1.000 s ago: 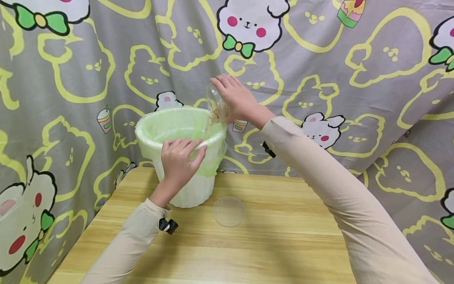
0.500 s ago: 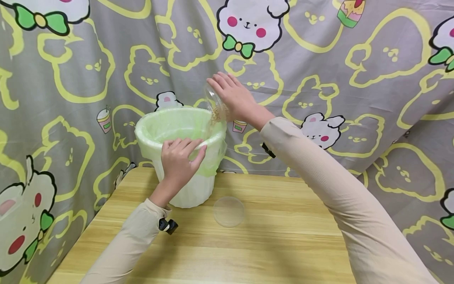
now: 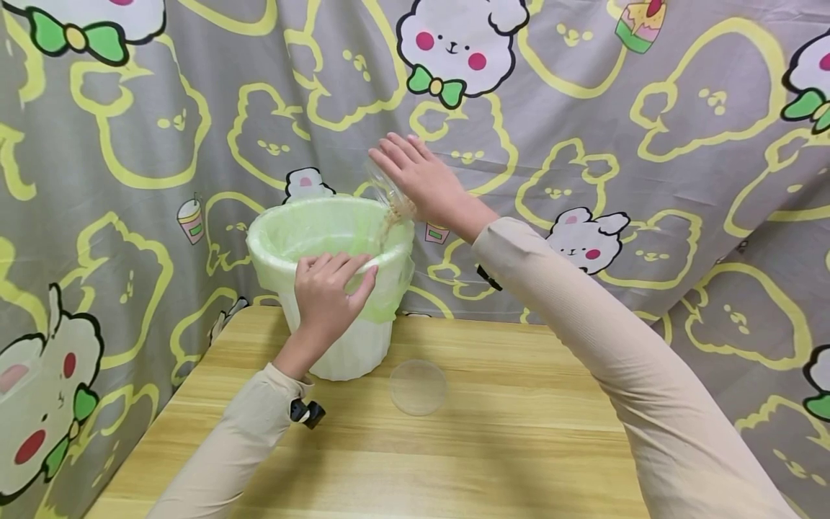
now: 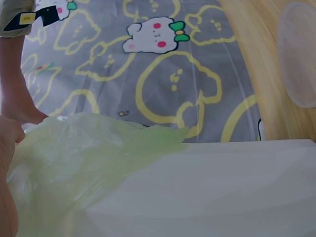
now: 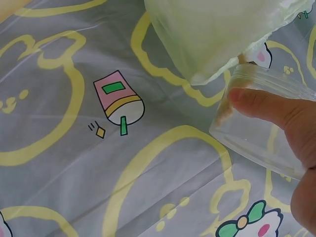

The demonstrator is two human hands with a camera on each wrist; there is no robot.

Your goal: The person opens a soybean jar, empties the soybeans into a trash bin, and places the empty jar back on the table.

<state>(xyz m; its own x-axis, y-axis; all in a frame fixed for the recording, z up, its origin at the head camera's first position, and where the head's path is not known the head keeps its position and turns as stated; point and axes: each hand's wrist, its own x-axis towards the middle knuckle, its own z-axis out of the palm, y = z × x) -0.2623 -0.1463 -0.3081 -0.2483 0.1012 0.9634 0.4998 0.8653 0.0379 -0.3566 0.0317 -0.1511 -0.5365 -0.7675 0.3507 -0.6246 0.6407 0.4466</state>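
Observation:
My right hand [image 3: 424, 184] grips a clear plastic jar [image 3: 384, 186] and holds it tipped over the right side of a white trash bin [image 3: 353, 353]. Small pale tan grains, like beans, [image 3: 397, 214] spill from the jar's low side into the bin. In the right wrist view, the thumb lies along the jar [image 5: 256, 131], with its mouth toward the bag. A thin light-green bag [image 3: 305, 227] lines the bin and folds over its rim. My left hand [image 3: 327, 292] holds the bin's near rim, fingers over the edge and thumb outside. The bottom of the bin is hidden.
A round translucent lid [image 3: 418, 388] lies flat on the wooden table [image 3: 519, 447], just right of the bin's base. Behind the table hangs a grey patterned curtain [image 3: 583, 108], close to the bin and the right hand.
My right hand has tilted the jar further and shifted slightly left, and fewer grains show in the jar. The left hand, bin and lid have stayed in place.

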